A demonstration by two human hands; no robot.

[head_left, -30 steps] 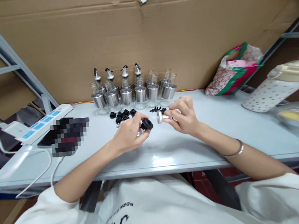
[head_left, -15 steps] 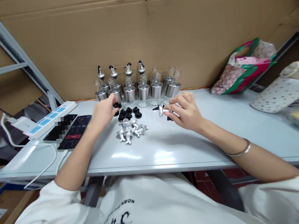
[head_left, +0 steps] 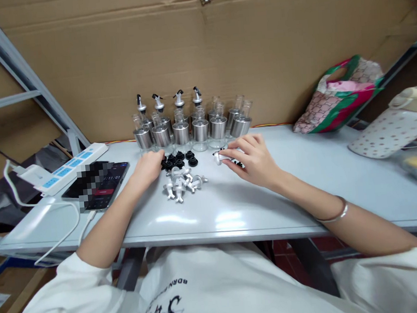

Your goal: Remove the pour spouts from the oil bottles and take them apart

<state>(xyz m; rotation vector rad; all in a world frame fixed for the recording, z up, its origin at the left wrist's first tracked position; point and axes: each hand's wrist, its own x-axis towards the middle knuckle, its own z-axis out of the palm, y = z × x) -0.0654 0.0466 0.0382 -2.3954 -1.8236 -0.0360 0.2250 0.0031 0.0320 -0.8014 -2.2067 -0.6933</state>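
At the left edge of a cluster of black ringed stoppers (head_left: 180,162), my left hand (head_left: 150,166) has its fingers closed on a black stopper (head_left: 164,164), mostly covered by the fingertips. Silver pourer spouts (head_left: 179,184) lie in a loose pile just nearer to me. My right hand (head_left: 254,161) pinches a silver pourer spout (head_left: 218,158) low over the table, its round flange pointing left. Small black pieces (head_left: 239,164) lie under that hand, partly hidden by its fingers.
Glass bottles with steel sleeves (head_left: 200,129) stand in two rows at the back; several rear ones carry pourers (head_left: 178,99). Phones (head_left: 105,192), a power strip (head_left: 72,167) and cables are at left. A patterned bag (head_left: 338,99) and spotted jug (head_left: 384,129) stand at right.
My left hand has lowered toward the black stoppers, its fingers hiding more of the piece. My right hand has moved slightly left and down with the silver pourer spout.
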